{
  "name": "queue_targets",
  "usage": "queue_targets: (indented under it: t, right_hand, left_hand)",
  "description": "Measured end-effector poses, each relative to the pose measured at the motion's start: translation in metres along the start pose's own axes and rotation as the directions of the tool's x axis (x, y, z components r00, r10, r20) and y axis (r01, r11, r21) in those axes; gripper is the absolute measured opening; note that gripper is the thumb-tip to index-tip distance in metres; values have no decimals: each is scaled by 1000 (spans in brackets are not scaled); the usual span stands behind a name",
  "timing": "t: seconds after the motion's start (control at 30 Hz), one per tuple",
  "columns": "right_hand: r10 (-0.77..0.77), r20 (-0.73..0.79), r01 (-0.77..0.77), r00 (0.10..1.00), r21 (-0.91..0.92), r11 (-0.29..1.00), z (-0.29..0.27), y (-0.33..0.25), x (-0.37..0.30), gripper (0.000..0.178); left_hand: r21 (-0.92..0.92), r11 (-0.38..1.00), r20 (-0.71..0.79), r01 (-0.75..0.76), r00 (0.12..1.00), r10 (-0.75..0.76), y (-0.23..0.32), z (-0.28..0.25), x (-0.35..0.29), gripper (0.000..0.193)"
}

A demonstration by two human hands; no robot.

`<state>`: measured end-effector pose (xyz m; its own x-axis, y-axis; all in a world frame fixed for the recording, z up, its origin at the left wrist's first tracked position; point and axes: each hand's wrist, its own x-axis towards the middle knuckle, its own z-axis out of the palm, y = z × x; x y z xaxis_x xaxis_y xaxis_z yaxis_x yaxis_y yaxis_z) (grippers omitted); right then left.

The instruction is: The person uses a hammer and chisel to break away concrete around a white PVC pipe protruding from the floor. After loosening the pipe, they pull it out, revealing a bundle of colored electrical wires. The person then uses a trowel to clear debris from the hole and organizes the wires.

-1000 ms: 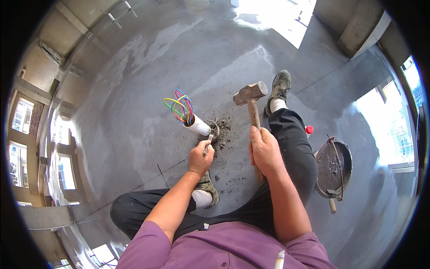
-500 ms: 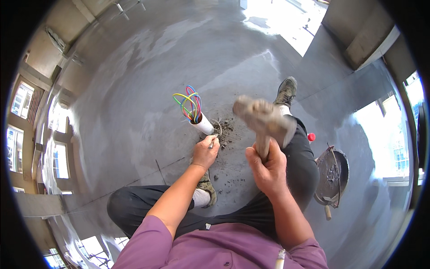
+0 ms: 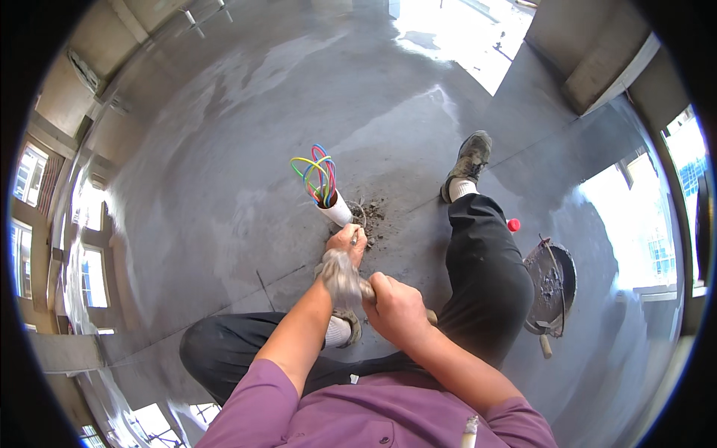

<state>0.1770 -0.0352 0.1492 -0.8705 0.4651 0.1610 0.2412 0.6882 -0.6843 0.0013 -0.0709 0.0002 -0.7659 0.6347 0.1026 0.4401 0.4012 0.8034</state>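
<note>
A white pipe [image 3: 337, 212] rises at a tilt from the grey floor, with looped coloured wires [image 3: 321, 173] standing out of its top. Beside its base my left hand [image 3: 348, 243] is closed around a slim metal chisel [image 3: 355, 239], of which only a short piece shows. Broken rubble [image 3: 373, 216] lies around the pipe's foot. My right hand [image 3: 396, 308] grips the handle of a hammer [image 3: 340, 278]. The blurred hammer head is over my left wrist and hides part of it.
A dark bucket [image 3: 532, 313] holding grey material stands to the right, with a wooden-handled tool [image 3: 546, 346] at its near side. A red cap [image 3: 513, 225] shows beside my right knee. My shoe [image 3: 470, 160] is stretched ahead on the smooth floor.
My right hand has swung the hammer down and to the left, from the raised place on the right to over my left wrist. The left hand stays by the pipe's base.
</note>
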Motion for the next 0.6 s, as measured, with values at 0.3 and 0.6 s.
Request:
queue_targets:
  t: [0.3,0.6]
  right_hand:
    - [-46,-112,58,993,108,992,-3,-3,-3,23]
    - [46,-53,-42,998,67,997,5,14,-7,18]
  left_hand:
    - [-12,992,-24,-122,992,121,-13,5,-7,15]
    - [19,978,-45,-207,977,208,-16,7,-13,19]
